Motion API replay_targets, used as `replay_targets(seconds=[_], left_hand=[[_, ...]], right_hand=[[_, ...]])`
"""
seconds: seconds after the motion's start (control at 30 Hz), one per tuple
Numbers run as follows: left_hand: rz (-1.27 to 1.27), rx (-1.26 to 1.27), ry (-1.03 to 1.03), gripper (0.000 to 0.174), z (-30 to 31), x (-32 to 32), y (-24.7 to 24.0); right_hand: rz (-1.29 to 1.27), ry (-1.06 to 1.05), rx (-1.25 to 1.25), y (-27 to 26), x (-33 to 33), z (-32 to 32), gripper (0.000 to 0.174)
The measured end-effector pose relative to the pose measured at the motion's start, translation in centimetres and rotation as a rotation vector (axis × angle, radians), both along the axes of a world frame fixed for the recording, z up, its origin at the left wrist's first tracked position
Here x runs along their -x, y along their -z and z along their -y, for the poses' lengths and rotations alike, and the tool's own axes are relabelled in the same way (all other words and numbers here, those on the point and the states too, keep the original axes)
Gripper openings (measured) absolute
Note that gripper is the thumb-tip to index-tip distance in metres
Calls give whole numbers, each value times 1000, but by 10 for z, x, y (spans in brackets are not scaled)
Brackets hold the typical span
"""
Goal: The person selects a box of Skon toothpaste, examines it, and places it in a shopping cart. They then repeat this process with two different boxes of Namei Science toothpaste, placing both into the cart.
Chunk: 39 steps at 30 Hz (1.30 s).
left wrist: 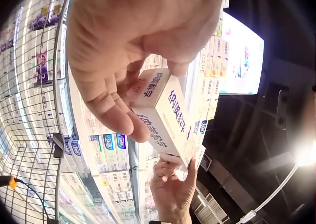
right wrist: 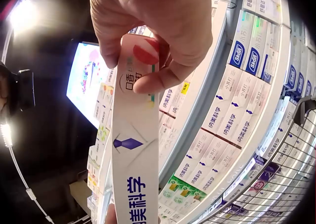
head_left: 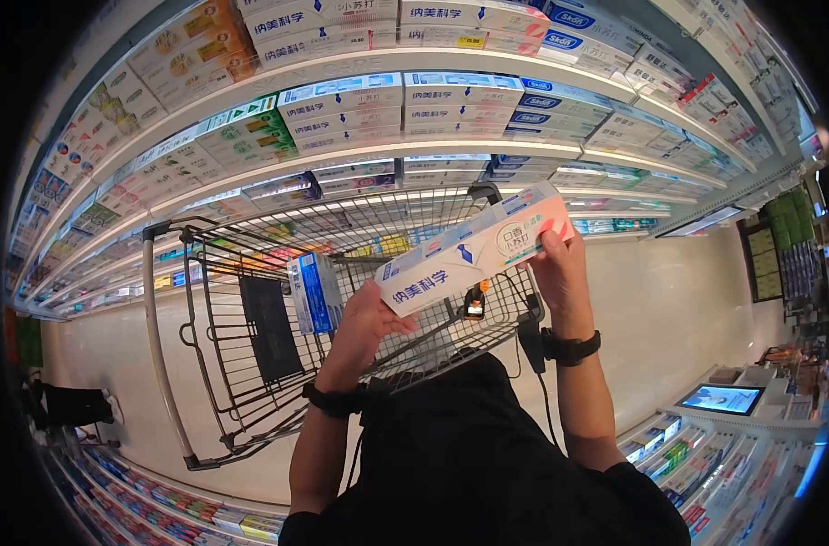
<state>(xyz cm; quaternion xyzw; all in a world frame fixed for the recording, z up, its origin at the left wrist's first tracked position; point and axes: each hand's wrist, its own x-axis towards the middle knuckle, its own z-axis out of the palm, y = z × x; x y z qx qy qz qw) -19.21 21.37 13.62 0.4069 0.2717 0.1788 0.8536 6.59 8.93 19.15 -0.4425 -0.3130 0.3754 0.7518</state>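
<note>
White cardboard printed with blue characters is making up the long toothpaste box (head_left: 474,250) that both hands are holding up above the wire shopping cart (head_left: 251,300), in front of lit shelves (head_left: 360,150) packed with similar boxes. The left hand (head_left: 364,318) is gripping the box's lower left end, with the thumb and curled fingers pinching it from opposite faces, as the left wrist view is showing. The right hand (head_left: 560,264) is pinching the upper right end, the one carrying a red mark, between thumb and fingers. The box is lying tilted, its right end sitting higher, and it is hanging clear of the cart's rim. Inside the basket a blue and white carton (head_left: 314,291) is standing upright. Dark bands (head_left: 569,348) are sitting around both wrists. A small screen (head_left: 719,398) is glowing at the lower right, beside another display of goods.
</note>
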Motion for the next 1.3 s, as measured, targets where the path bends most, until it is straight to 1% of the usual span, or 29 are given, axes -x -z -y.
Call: replay_targets(seconds=[0.03, 0.1, 0.17, 0.2, 0.23, 0.33, 0.4, 0.43, 0.53, 0.57, 0.67, 0.7, 0.73, 0.8, 0.83, 0.87, 0.93, 0.97, 1.07, 1.1, 1.13, 1.2, 1.27, 1.3], left_hand=[[-19, -26, -4, 50, 0, 0, -1], [-40, -242, -67, 47, 1, -3, -4], [-34, -308, -129, 44, 2, -5, -8], [-17, -263, -155, 42, 3, -6, -12], [-2, -218, -180, 40, 3, -6, -13], [-34, -223, -61, 41, 2, 0, -9], [-2, -140, -57, 40, 7, 1, -1], [15, -99, -60, 40, 11, 1, 3], [31, 6, -86, 39, 25, 1, 10], [-11, 9, -89, 39, 28, 2, 11], [-113, 50, -94, 40, 36, 15, 33], [-197, -40, -69, 39, 38, 24, 43], [-302, -205, -8, 40, 41, 34, 51], [-513, -536, 118, 41, 46, 53, 64], [-619, -718, 109, 49, 50, 61, 68], [-664, -823, 150, 52, 55, 69, 78], [-758, -1033, 244, 59, 63, 80, 102], [-719, -1029, 205, 61, 66, 80, 98], [-745, -908, 424, 58, 64, 75, 106], [-748, -872, 382, 56, 66, 74, 114], [-743, -904, 355, 60, 65, 72, 113], [-686, -913, 396, 65, 58, 68, 110], [-710, -1012, 340, 61, 68, 65, 107], [-777, -1023, 418, 60, 77, 66, 109]], right_hand=[[-19, 20, 1, 0, 2, 1, 50], [-57, 53, 0, 1, 8, -1, 43], [-83, 125, 44, 3, 16, -3, 37], [-97, 162, 67, 4, 18, -3, 35], [-131, 156, 55, 8, 19, -2, 34], [-233, 161, 46, 19, 20, -3, 32], [-303, 182, 76, 21, 26, -8, 30], [-284, 67, 47, 25, 28, -11, 30], [-198, -12, 252, 31, 54, -20, 31], [-182, -63, 312, 36, 61, -22, 36], [-186, -195, 457, 64, 70, -29, 39], [-158, -240, 519, 64, 71, -32, 41], [-112, -292, 552, 75, 71, -37, 42], [-16, -400, 610, 106, 67, -51, 46], [54, -454, 655, 110, 69, -62, 52], [115, -530, 668, 134, 68, -74, 55], [159, -646, 701, 182, 70, -97, 55], [154, -677, 741, 204, 73, -110, 55], [145, -758, 843, 270, 92, -148, 55], [155, -779, 870, 292, 97, -161, 54], [163, -797, 899, 315, 104, -173, 54], [166, -793, 928, 361, 117, -192, 51], [172, -793, 934, 399, 127, -210, 49], [243, -786, 1022, 415, 133, -220, 46]])
